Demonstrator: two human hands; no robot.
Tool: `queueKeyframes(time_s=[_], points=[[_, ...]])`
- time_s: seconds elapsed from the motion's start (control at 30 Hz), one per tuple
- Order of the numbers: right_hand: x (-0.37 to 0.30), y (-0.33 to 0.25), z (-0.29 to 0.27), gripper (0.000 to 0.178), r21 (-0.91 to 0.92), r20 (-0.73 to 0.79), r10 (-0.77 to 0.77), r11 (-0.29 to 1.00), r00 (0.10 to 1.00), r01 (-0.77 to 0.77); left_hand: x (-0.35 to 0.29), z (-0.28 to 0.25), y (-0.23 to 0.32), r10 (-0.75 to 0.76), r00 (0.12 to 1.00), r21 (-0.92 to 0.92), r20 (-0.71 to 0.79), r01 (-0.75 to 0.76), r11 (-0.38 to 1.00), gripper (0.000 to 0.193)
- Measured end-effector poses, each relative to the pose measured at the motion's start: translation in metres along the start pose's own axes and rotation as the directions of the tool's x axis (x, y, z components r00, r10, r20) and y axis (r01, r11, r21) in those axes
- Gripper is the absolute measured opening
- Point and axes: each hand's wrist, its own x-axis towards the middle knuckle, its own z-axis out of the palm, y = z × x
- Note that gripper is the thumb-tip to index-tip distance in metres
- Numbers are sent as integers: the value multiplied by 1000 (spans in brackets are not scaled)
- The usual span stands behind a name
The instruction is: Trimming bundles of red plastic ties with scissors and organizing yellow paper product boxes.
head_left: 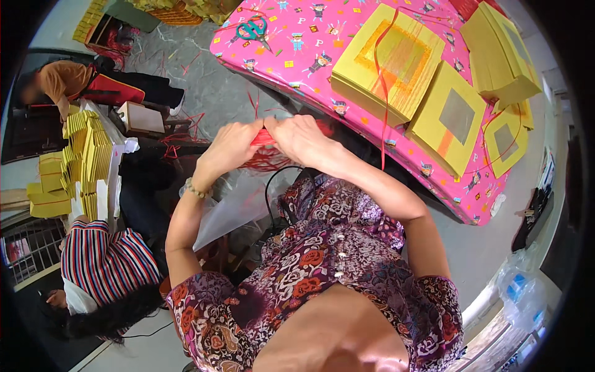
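Note:
Both of my hands are raised in front of my body with their fingers closed. My left hand (229, 147), with a beaded bracelet (196, 188) on its wrist, grips one side of a bundle of red plastic string (264, 137). Right beside it, my right hand (302, 140) holds the same bundle, and the fingertips nearly meet. More loose red strands (263, 162) hang tangled below the hands. Beneath them lies a sheet of clear plastic (229, 217).
A pink patterned table (297, 68) at right bears teal-handled scissors (254, 32) and stacks of yellow paper (365, 80), some tied with red string (379, 62). At left, a person in brown (65, 80) and one in stripes (105, 254) sit by folded yellow paper (93, 155).

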Motion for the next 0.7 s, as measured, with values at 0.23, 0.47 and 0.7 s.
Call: queueKeyframes(time_s=[0.23,0.47,0.7], points=[[-49,45,-2,24,100,119,184,975,976,-196,-28,-28,-39,-105,886,232,-452,230,945,29],[-75,50,-13,15,29,79,287,956,955,-290,-54,-7,-110,-261,929,169,-261,310,936,54],[-36,2,-20,17,-167,22,78,983,997,-73,-5,-26,21,274,932,-56,-238,-295,954,110]])
